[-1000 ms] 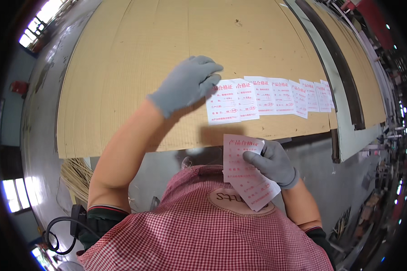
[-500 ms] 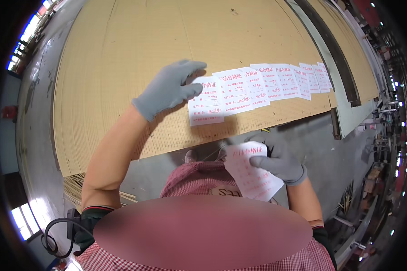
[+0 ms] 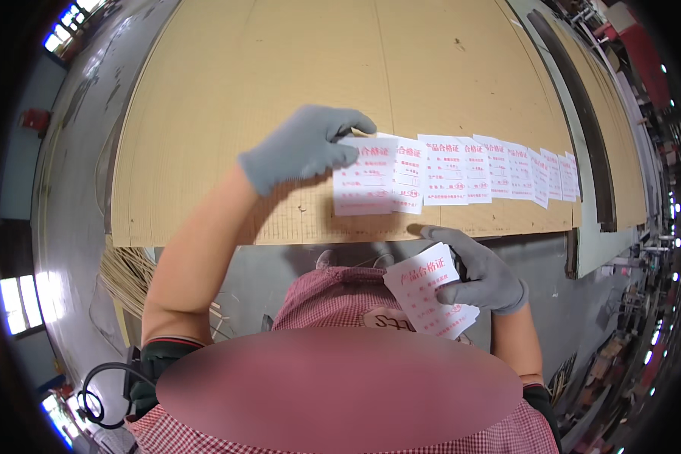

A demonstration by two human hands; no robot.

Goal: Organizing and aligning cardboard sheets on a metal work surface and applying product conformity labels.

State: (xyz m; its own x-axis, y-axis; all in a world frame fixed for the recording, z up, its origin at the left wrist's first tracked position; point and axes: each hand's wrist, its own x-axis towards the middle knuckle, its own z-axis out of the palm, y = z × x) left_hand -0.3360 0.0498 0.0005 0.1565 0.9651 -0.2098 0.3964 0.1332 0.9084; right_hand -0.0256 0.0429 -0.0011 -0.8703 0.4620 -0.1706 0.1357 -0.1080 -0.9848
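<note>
My left hand (image 3: 306,150), in a grey glove, pinches the upper left corner of a white paper slip (image 3: 365,181) printed in red. The slip overlaps a second slip (image 3: 408,181), and a shadow falls on the board below them. To their right a row of overlapping slips (image 3: 443,172) runs along the near part of the tan board (image 3: 280,68). My right hand (image 3: 486,274), also gloved, grips a fanned stack of similar slips (image 3: 425,291) in front of the apron, below the board's near edge. Its thumb lies on the top slip; some fingers are hidden behind the stack.
A dark bar (image 3: 571,106) lies along the board's right side on a pale green surface (image 3: 601,253). Thin sticks (image 3: 125,280) are bundled under the near left corner. Grey floor (image 3: 76,189) extends on the left, and cluttered racks stand at the far right.
The view has shifted, so the row appears farther right and lower. Two slips now show beside my left hand where one showed before. My right hand still holds the stack, its fingers more extended.
</note>
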